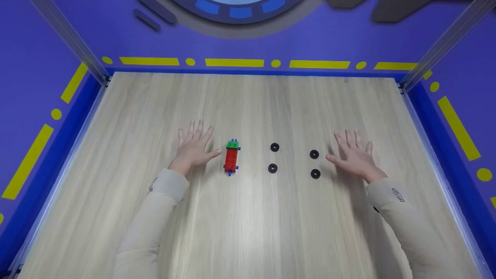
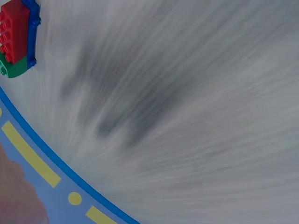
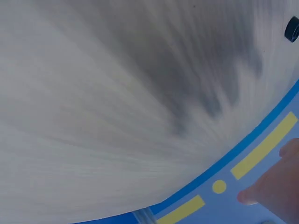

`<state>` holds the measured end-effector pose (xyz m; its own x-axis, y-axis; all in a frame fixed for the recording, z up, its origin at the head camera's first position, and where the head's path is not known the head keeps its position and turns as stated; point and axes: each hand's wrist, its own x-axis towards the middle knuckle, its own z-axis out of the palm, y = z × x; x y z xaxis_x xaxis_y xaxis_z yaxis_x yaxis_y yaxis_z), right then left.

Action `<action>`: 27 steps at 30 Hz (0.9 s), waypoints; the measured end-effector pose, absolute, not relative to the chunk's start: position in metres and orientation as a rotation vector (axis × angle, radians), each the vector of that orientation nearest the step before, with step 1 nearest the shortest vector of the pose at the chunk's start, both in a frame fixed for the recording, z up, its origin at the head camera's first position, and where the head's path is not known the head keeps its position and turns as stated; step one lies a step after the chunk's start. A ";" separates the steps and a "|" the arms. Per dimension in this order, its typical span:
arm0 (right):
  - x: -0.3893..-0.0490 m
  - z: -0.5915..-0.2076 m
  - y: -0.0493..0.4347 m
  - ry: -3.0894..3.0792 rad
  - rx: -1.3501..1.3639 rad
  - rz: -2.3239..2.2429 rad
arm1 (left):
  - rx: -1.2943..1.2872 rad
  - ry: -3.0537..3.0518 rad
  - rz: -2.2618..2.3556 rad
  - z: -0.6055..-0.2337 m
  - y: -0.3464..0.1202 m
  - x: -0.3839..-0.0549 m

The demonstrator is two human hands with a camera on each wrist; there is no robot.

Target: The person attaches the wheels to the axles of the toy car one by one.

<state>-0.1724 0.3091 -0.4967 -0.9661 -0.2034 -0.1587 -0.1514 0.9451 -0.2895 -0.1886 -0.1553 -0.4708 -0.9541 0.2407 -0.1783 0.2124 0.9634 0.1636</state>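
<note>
Middle of table [image 1: 248, 217], bit left: red brick piece [image 1: 230, 161], green block [image 1: 232, 145] on far end, blue bits [image 2: 32, 32] sticking out. Left hand [image 1: 195, 149] just beside, fingers splayed, gripping nothing. Four black rings [image 1: 274, 150] off to right, right hand [image 1: 353, 157] near outer pair, also spread, empty. Purple-blue walls [image 1: 248, 50], yellow dashes [image 1: 234, 62].

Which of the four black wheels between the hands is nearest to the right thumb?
The upper right wheel in the head view, beside the thumb of the right hand. The lower right wheel lies farther, the left pair farther still.
</note>
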 end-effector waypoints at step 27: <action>-0.153 -0.509 0.283 2.541 -0.216 -1.184 | 0.064 2.501 0.945 -0.490 -0.110 -0.186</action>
